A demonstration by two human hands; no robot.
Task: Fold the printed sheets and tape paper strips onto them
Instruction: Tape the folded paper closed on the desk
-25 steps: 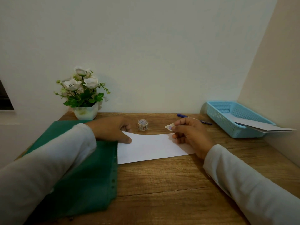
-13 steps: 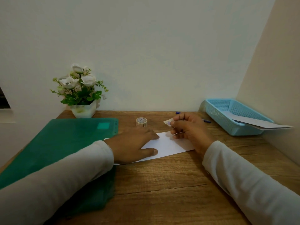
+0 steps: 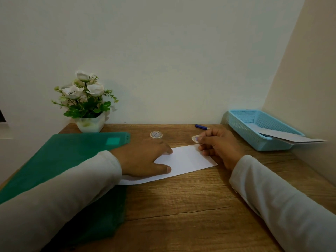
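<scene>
Folded white sheet (image 3: 189, 160) lies flat mid-bench (image 3: 181, 206), right next to the green folder (image 3: 72, 157). Left hand (image 3: 143, 157) presses it down, fingers straight. Right hand (image 3: 220, 146) fingers pinch a small paper strip (image 3: 195, 138) at the sheet's far corner. Tape roll (image 3: 156, 135) sits just behind.

1. A plain off-white back wall (image 3: 163, 51) fills the upper half of the view, bare and evenly lit.
2. A cream side wall (image 3: 312, 79) meets it in a corner on the right.
3. A wooden desk (image 3: 181, 206) with brown grain stands against both walls.
4. A dark opening (image 3: 1, 115) sits at the far left edge; too little of it shows to call it a window.
5. A white pot of white flowers (image 3: 85, 99) stands at the desk's back left.
6. The light is dim and soft, and the shadows are faint.
</scene>
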